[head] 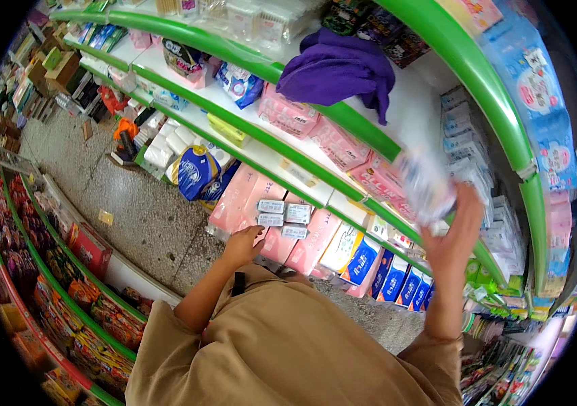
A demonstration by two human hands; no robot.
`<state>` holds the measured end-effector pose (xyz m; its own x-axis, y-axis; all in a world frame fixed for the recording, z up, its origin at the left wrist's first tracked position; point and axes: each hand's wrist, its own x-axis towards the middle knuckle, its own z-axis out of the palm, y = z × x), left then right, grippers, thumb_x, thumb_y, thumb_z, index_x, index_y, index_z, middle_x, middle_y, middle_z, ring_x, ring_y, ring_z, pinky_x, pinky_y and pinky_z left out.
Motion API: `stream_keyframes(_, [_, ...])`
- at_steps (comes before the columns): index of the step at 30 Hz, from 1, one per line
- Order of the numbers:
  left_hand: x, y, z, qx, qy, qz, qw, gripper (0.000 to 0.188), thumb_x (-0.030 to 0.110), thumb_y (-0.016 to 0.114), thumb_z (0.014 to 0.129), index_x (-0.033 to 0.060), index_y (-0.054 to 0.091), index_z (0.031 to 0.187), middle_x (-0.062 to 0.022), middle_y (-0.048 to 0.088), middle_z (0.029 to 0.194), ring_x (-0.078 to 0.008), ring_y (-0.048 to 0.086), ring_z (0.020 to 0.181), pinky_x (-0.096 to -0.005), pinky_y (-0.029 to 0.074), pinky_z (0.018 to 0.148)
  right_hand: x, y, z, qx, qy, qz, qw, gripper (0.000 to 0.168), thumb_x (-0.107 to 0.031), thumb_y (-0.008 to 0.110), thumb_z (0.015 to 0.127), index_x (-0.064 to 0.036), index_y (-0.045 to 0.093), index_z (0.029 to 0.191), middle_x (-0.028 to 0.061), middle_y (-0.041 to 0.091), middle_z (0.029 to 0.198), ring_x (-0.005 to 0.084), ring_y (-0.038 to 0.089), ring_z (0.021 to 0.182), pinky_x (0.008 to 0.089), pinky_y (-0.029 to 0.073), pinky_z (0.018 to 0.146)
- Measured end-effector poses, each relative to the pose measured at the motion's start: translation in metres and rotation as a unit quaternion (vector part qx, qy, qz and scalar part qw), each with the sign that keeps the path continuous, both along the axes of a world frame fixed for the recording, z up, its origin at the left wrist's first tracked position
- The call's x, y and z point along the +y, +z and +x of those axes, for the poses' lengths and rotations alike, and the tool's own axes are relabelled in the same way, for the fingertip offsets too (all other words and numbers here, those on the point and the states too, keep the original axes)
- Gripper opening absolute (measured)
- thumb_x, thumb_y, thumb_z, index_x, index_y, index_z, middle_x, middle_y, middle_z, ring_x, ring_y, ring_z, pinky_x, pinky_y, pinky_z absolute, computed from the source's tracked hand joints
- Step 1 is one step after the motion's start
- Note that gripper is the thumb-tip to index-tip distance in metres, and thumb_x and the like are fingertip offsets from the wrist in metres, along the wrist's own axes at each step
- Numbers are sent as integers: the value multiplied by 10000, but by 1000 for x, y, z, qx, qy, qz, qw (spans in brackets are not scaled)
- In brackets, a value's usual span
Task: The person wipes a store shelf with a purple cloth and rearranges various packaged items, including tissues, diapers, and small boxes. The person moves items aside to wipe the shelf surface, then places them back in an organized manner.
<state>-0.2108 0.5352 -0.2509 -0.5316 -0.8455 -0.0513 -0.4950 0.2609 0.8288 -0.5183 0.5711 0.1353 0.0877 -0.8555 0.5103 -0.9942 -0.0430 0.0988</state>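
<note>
My right hand [453, 223] is raised at the green-edged shelf and grips a small whitish plastic packet [425, 185], blurred by motion. Beyond it, rows of similar small packs [463, 137] stand at the back of that shelf. My left hand [244, 246] hangs low with its fingers apart, beside large pink tissue packages [240, 200]. Several small white-and-grey packs [270, 206] lie on top of those packages. A crumpled purple cloth [339, 68] lies over the green shelf edge, left of my right hand.
Pink tissue packs [339, 142] line the shelf below the cloth. A blue-and-white toilet roll pack [194, 170] and blue tissue packs [395, 276] stand low down. Speckled floor [141, 218] runs along the left, with snack shelves [65, 269] across the aisle. Boxes [62, 71] stand farther off.
</note>
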Motion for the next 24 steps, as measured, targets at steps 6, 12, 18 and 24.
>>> stream_keyframes(6, [37, -27, 16, -72, 7, 73, 995, 399, 247, 687, 873, 34, 615, 1204, -153, 700, 1100, -347, 691, 926, -450, 547, 809, 47, -284, -26, -587, -134, 271, 751, 636, -298, 835, 766, 32, 545, 1226, 157, 677, 1038, 229, 654, 890, 347, 533, 780])
stream_keyframes(12, [96, -22, 64, -185, 18, 158, 970, 435, 258, 688, 871, 46, 591, 1238, -149, 697, 1071, -370, 670, 931, -467, 540, 794, 27, -521, -35, -721, -283, 365, 516, 481, -315, 782, 819, -45, 589, 1167, 59, 654, 962, 182, 609, 832, 347, 501, 730])
stream_keyframes(18, [131, -7, 99, -234, 75, 191, 951, 452, 268, 679, 880, 46, 573, 1260, -174, 687, 1097, -380, 648, 1012, -480, 520, 855, -12, -597, -36, -755, -207, 321, 532, 478, -311, 743, 844, -39, 601, 1211, 43, 660, 940, 175, 611, 837, 338, 487, 733])
stream_keyframes(24, [124, -11, 84, -235, 12, 161, 959, 520, 286, 678, 885, 55, 523, 1324, -197, 666, 1128, -401, 644, 1023, -499, 524, 848, 3, -620, -53, -573, -251, 304, 719, 571, -241, 664, 897, 44, 504, 1364, 219, 640, 1242, 305, 634, 1112, 368, 503, 923])
